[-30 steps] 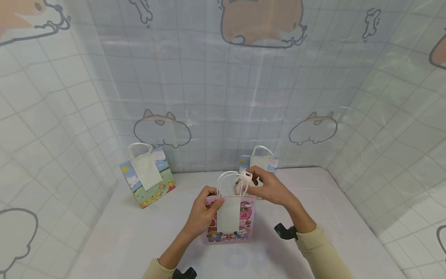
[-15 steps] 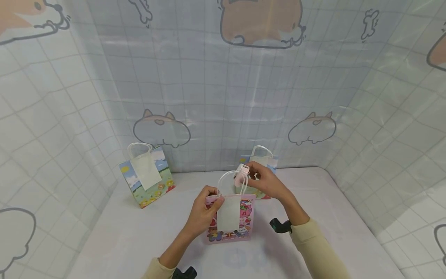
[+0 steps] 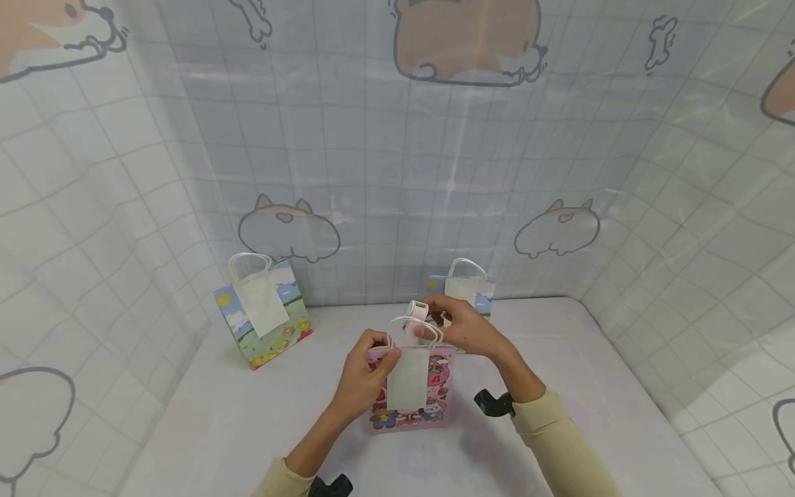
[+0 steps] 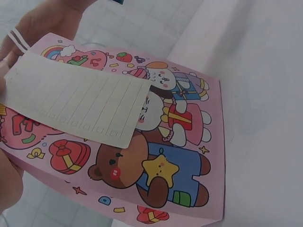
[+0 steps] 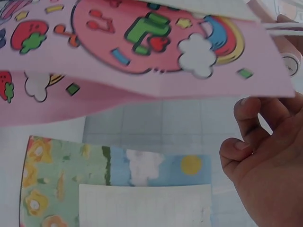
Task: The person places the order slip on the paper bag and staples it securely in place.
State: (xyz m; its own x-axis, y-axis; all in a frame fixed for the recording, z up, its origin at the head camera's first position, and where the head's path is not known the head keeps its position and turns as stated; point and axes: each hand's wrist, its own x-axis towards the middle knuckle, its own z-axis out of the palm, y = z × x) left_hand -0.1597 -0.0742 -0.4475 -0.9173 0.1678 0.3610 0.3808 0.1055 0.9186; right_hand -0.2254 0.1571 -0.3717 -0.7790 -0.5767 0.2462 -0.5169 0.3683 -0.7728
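A pink paper gift bag with cartoon animals stands upright in the middle of the table. Lined white paper hangs on its front below two white handles. My left hand pinches the bag's upper left edge, thumb in front. Just behind the handles, my right hand holds a small pale pink and white item with a rectangular opening at its top; I cannot tell its kind. Its round white end shows beyond the bag in the right wrist view, and my fingers partly cover it.
A meadow-print gift bag with white paper on it stands tilted at the back left. Another meadow-print bag stands behind my right hand. Curtain walls with cartoon dogs enclose the white table on the back and sides.
My right hand has moved left with the pink and white item, which has passed from the right side of the handles to behind their middle. The left hand keeps its grip.
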